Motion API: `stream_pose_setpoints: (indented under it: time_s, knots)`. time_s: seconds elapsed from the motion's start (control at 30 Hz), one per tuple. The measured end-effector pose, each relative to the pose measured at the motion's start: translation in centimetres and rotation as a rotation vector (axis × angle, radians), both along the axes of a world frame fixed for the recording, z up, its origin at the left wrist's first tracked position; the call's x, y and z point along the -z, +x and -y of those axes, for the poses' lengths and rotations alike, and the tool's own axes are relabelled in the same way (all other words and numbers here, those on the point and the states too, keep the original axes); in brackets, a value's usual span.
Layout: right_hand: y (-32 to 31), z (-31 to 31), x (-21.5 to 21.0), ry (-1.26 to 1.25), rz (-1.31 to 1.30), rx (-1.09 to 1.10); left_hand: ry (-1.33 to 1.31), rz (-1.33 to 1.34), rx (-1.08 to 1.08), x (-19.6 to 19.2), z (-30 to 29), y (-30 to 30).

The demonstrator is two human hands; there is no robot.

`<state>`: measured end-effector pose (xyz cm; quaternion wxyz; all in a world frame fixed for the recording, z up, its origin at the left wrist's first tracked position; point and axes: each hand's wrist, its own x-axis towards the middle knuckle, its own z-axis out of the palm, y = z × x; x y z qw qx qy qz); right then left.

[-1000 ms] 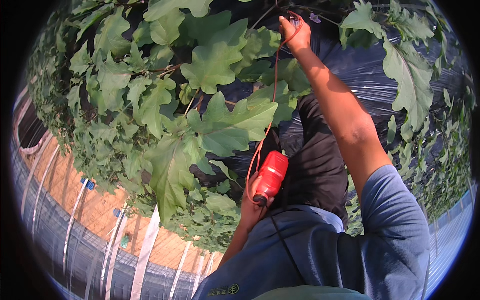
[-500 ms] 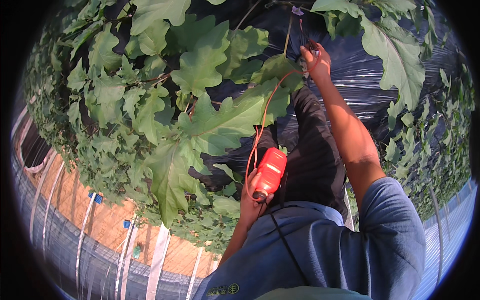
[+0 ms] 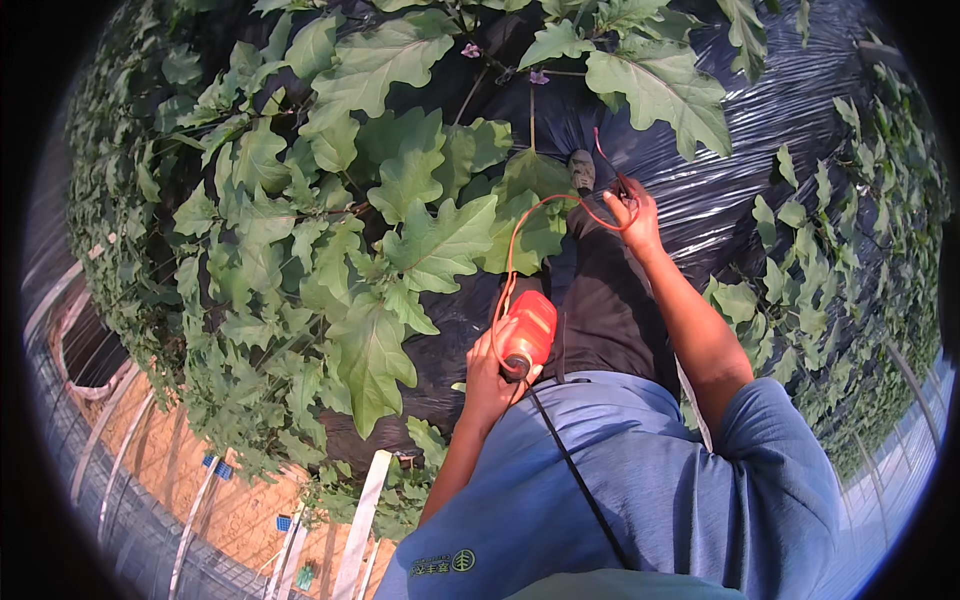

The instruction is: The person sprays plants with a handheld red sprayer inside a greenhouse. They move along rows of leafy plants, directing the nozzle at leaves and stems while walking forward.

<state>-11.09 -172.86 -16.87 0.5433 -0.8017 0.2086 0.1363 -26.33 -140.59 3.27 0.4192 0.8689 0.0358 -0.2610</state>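
Note:
My left hand (image 3: 487,375) is wrapped around a red plastic bottle (image 3: 532,325), whose dark cap end points towards my body. A thin red tube (image 3: 514,240) loops from the bottle up to my right hand (image 3: 637,222). That hand, arm stretched forward, is closed on a slim dark nozzle (image 3: 624,188); its thin red tip (image 3: 598,140) sticks out ahead and bends. Purple flowers (image 3: 540,76) hang on the leafy plant beyond, to the left of the tip and apart from it. Broad lobed leaves (image 3: 440,250) lie left of the tube.
Shiny black plastic film (image 3: 690,190) covers the ground ahead, with my shoe (image 3: 582,168) on it. Dense plants stand left and right (image 3: 810,270). At lower left are pale posts (image 3: 362,525), blue trays (image 3: 217,467) and brownish ground. A black strap (image 3: 575,470) crosses my shirt.
My right hand and the nozzle tip have drawn back towards me, away from the purple flower. The view has shifted, showing more plants ahead. My left hand still grips the bottle.

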Motion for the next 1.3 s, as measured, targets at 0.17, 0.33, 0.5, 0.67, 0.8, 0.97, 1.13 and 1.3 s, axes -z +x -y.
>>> stream_pose_setpoints:
  time_s: [0.17,0.33,0.5,0.67,0.8,0.97,1.13,1.3]
  knots:
    - [-6.4,4.7,-6.9,0.147,0.09,0.257,-0.051,-0.01,0.112,-2.9,1.6,6.3]
    - [-8.7,11.0,-10.3,0.199,0.157,0.395,-0.03,0.099,0.242,-5.0,4.2,9.6]
    - [-8.0,18.4,-12.6,0.109,0.132,0.464,0.306,-0.098,-0.18,-3.9,2.6,5.1]
    - [-6.2,27.1,-14.8,0.093,0.215,0.468,0.904,-0.589,0.041,-0.5,5.3,-5.2]
    - [-2.9,33.3,-16.2,0.096,0.264,0.601,0.933,-0.8,0.134,3.0,10.0,-5.6]
    - [2.2,41.2,-16.8,0.152,0.359,0.638,0.952,-0.799,0.194,7.4,15.8,0.3]
    - [8.2,46.8,-16.2,0.083,0.381,0.645,0.965,-0.765,0.259,10.9,22.8,9.1]
    - [14.1,50.7,-15.0,0.1,0.321,0.607,0.999,-0.745,0.326,13.6,29.2,18.5]
